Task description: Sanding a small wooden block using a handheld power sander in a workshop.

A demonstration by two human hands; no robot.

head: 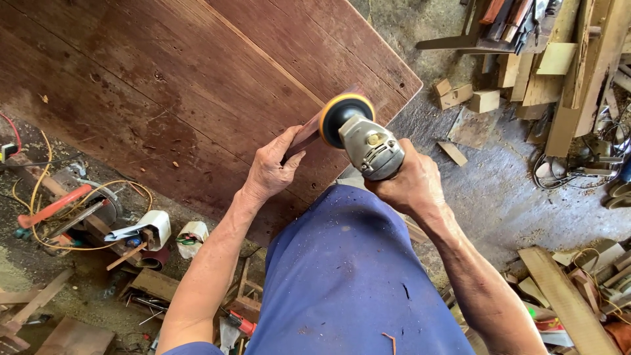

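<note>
While a small wood strip point(309, 131) is gripped by the left hand point(271, 167), a grinder point(365, 141) is clasped by right-hand point(411, 184) fingers point(394, 186) above the worktop point(164, 85).

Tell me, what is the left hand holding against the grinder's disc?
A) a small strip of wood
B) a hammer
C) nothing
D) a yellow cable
A: the left hand grips a small reddish wood strip whose end meets the disc of the grinder held in the right hand.
</note>
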